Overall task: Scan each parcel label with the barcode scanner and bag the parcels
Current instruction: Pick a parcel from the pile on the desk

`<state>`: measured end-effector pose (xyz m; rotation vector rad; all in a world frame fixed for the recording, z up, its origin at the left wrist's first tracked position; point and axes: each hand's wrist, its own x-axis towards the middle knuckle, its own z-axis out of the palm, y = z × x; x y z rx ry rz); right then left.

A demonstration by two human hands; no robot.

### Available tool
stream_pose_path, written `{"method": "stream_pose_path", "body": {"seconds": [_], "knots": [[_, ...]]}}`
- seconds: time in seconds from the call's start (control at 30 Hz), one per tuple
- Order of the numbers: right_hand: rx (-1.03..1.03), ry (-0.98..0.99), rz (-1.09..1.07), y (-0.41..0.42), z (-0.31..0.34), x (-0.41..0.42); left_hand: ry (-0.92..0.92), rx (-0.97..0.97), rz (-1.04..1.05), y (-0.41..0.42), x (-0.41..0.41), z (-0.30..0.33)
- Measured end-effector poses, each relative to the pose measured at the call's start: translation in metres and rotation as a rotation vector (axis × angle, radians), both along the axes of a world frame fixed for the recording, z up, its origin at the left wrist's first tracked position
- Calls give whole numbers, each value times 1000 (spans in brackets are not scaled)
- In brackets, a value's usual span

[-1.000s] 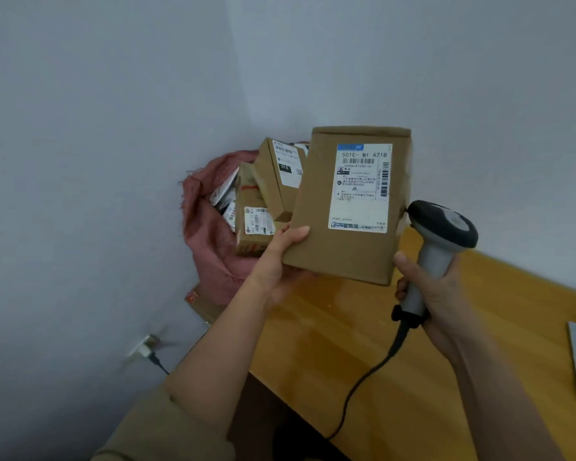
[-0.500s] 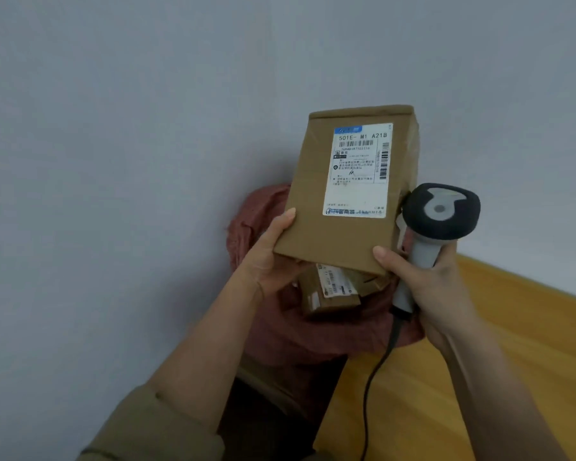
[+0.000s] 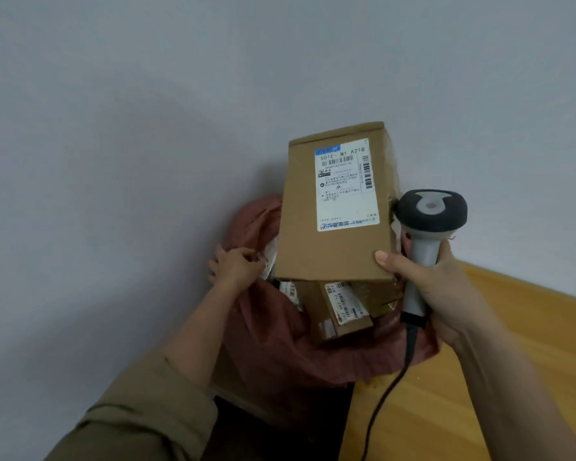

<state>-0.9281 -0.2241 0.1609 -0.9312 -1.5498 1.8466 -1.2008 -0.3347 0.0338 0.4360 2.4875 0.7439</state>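
A brown cardboard parcel (image 3: 333, 207) with a white label facing me stands upright above the open mouth of the reddish-brown bag (image 3: 273, 347). My right hand (image 3: 426, 287) grips the grey and black barcode scanner (image 3: 428, 227) by its handle, and its thumb presses the parcel's lower right corner. My left hand (image 3: 236, 266) grips the bag's rim at the left. Inside the bag lie several labelled parcels (image 3: 341, 311), partly hidden by the held parcel.
A wooden table (image 3: 473, 377) runs along the right, with the bag hanging at its left end. The scanner's black cable (image 3: 384, 394) drops down across the table edge. A grey wall stands close behind. A cardboard box (image 3: 233, 390) sits under the bag.
My left hand has let go of the parcel's lower left and taken the bag's rim. My right thumb now holds the parcel alone, and the view has shifted over the bag.
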Motion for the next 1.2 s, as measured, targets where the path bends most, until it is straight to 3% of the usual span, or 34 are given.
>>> {"method": "stream_pose_path", "body": {"seconds": [0.1, 0.17, 0.37, 0.57, 0.7, 0.77, 0.87, 0.97, 1.07, 1.2], "knots": [[10, -79, 52, 0, 3, -1, 40, 237, -43, 0, -9, 6], [11, -116, 109, 1, 6, -3, 157, 390, 72, 0, -14, 14], [-9, -280, 225, -6, 9, -25, 389, 660, 115, 0, -24, 62], [-42, -380, 253, -7, 18, -54, 503, 668, -142, -23, -26, 89], [-48, -332, 119, -1, 22, -82, 548, 429, -278, -51, -29, 86], [30, -342, 50, -3, 18, -99, 457, 376, -293, -55, -32, 87], [186, -385, 32, -16, 0, -121, 81, 485, -172, -48, -32, 98], [102, -293, 57, -26, -19, -123, -176, 555, 8, -44, -30, 101], [57, -255, 5, -21, -26, -110, -235, 546, 105, -43, -28, 94], [17, -205, -157, 1, -25, -82, -155, 529, 201, -28, -20, 84]]}}
